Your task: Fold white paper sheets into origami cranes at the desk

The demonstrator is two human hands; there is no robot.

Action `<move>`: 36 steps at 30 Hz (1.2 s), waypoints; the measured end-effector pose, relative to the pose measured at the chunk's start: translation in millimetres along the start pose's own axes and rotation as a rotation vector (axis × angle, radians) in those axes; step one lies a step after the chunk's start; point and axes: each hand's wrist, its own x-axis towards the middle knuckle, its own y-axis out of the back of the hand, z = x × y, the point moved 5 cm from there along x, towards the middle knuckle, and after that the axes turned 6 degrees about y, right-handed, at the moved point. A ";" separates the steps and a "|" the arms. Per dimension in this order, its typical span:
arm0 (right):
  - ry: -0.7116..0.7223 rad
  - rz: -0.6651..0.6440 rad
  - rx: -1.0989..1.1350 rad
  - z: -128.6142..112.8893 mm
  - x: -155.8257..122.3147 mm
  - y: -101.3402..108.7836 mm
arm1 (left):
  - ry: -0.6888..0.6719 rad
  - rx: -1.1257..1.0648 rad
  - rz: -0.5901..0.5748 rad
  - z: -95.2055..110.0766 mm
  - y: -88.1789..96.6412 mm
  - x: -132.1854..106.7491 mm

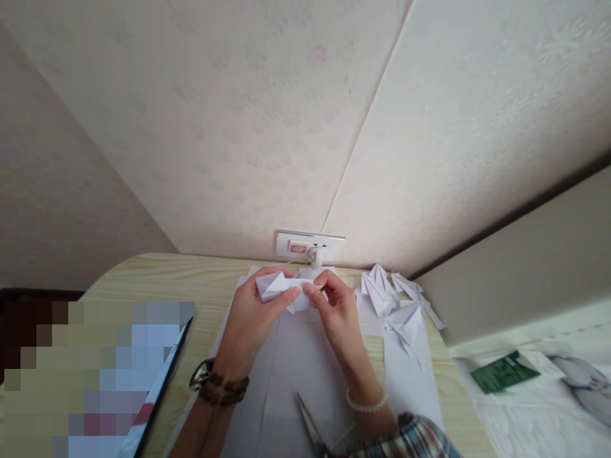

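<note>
Left hand (251, 312) and right hand (334, 305) pinch a folded white paper piece (281, 287) between fingertips; finished paper folds (396, 305) lie right of the grip; scissors (312, 429) below.

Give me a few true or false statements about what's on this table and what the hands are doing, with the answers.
1. The left hand and the right hand both hold the folded paper. True.
2. The scissors are in the right hand. False: they lie on the white sheets between the wrists, with neither hand on them.
3. Several paper shapes lie on the table to the right of the hands. True.
4. The watch is on the right wrist. False: it is on the left wrist, and the right wrist wears a bead bracelet.
5. The green packet lies on the table. False: it lies off the table, on the pale cloth to the right.
</note>
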 end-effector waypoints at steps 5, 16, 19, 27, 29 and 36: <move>-0.033 -0.064 0.068 1.3 2.1 -0.2 | 0.030 -0.062 -0.012 -1.0 0.6 0.6; -0.058 0.011 0.112 4.7 3.9 3.4 | 0.020 -0.075 0.034 -2.0 7.2 2.6; -0.038 0.034 0.112 3.6 4.9 5.4 | 0.013 -0.060 0.049 -2.3 8.6 2.3; -0.049 -0.040 0.024 4.4 2.6 -0.3 | -0.023 -0.119 0.054 0.1 6.6 0.7; -0.037 0.010 0.048 4.2 3.2 2.7 | -0.017 -0.132 0.026 0.5 5.7 0.8; 0.038 0.049 0.012 0.5 2.9 5.7 | 0.012 -0.050 -0.074 -1.6 0.9 3.9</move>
